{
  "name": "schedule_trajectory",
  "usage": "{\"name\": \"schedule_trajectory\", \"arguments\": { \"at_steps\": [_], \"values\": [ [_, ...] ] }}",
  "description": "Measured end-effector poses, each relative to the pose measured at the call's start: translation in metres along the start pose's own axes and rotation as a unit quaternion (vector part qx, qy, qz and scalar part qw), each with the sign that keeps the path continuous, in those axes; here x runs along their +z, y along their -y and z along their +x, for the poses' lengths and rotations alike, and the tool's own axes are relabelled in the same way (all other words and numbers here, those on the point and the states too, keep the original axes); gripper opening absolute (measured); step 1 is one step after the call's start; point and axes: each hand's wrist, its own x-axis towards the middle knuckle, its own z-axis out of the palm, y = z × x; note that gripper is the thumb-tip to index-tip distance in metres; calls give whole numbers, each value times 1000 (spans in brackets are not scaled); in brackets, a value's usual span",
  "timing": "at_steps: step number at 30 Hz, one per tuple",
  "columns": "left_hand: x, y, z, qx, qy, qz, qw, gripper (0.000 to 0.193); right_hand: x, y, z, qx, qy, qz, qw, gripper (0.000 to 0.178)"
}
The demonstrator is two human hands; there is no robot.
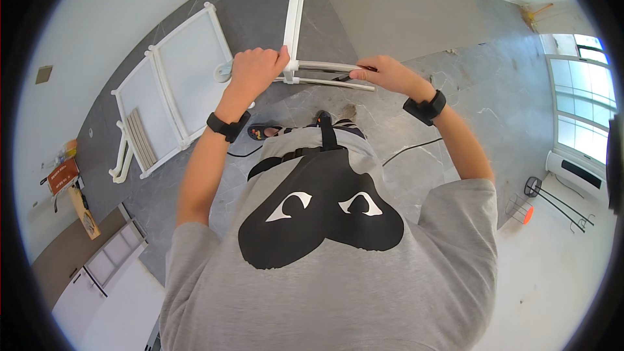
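Taking clock directions from the middle of the view, a pair of white-framed panels (pixel 193 58) lay flat at ten o'clock, apparently set aside so that their bars rested without support. Towards nine o'clock, a bundle of beige slats (pixel 139 138) lay on the outer panel, side by side, probably grouped so they would not scatter. Just left of the left hand (pixel 257 69) showed a caster (pixel 223 73); its mounting was partly hidden. That hand, at eleven o'clock, was closed around the near end of the white frame (pixel 295 16), its thumb against the upright bar, likely to stop the piece turning or tipping. The frame ran up towards twelve o'clock, and two grey tubes (pixel 335 84) stuck out rightwards from its near end. Between one and two o'clock, the right hand (pixel 390 73) pinched a slim dark implement (pixel 342 78) beside the upper tube, near its free end; exactly what it was could not be told. Gripping so far from the left hand seemed to give leverage, with the other hand bracing.
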Motion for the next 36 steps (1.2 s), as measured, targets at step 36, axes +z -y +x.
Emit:
{"name": "schedule_trajectory", "arguments": {
  "at_steps": [36],
  "values": [
    [-7,-27,0,-56,1,-44,997,53,51,-27,-25,12,-200,72,977,47]
  ]
}}
